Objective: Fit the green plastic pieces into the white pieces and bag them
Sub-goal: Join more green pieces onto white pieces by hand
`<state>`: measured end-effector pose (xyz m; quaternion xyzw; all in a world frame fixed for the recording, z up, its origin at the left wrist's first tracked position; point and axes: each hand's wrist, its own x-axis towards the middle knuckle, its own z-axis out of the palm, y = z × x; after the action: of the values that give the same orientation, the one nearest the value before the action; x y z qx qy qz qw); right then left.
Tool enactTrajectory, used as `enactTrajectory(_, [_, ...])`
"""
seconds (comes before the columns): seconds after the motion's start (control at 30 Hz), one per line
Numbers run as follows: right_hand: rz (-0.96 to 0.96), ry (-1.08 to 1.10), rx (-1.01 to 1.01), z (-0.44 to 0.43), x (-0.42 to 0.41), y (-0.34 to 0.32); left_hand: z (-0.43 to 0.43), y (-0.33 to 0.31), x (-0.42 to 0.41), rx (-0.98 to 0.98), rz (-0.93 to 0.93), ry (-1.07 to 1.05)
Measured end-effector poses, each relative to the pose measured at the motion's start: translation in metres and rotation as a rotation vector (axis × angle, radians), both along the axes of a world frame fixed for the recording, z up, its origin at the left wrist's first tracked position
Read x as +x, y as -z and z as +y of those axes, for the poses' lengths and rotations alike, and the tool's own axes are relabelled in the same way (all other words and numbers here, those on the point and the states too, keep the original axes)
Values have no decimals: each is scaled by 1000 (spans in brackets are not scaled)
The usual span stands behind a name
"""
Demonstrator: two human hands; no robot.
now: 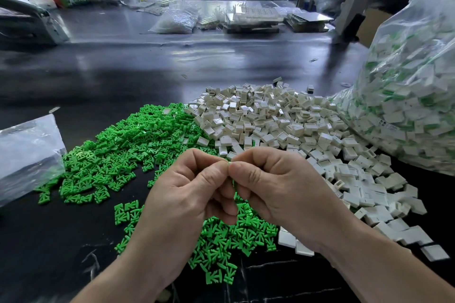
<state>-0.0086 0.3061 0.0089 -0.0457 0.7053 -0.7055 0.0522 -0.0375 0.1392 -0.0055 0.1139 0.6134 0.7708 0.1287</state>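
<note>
My left hand (194,189) and my right hand (273,187) meet fingertip to fingertip above the table, both pinching a small green piece (230,163) of which only a sliver shows between the thumbs. Whether a white piece is also held is hidden by the fingers. A heap of green plastic pieces (118,152) spreads left and below my hands. A heap of white square pieces (278,120) lies behind and to the right. A large clear bag of assembled white-and-green pieces (408,96) bulges at the right edge.
A flat clear plastic bag (27,152) lies at the left on the black table (49,241). Farther back, a dark conveyor surface (138,56) carries another filled bag (177,19), trays and clutter. A grey metal frame post (354,0) stands at back right.
</note>
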Motion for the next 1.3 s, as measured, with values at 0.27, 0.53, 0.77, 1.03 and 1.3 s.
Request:
enactTrajectory(0.27, [-152, -323, 93, -23, 14, -2, 0, -8, 8, 157, -205, 173])
enactTrajectory(0.53, [-169, -282, 79, -29, 18, -7, 10, -13, 17, 235, -254, 123])
enactTrajectory(0.77, [-145, -261, 64, -34, 19, -7, 10, -17, 18, 243, -283, 92])
enactTrajectory(1.03, [-185, -240, -56, -32, 11, -3, 13, -15, 11, 191, -229, 36])
enactTrajectory(1.3, [-213, -196, -334, 3, -2, -7, -16, -12, -2, -240, 527, 59])
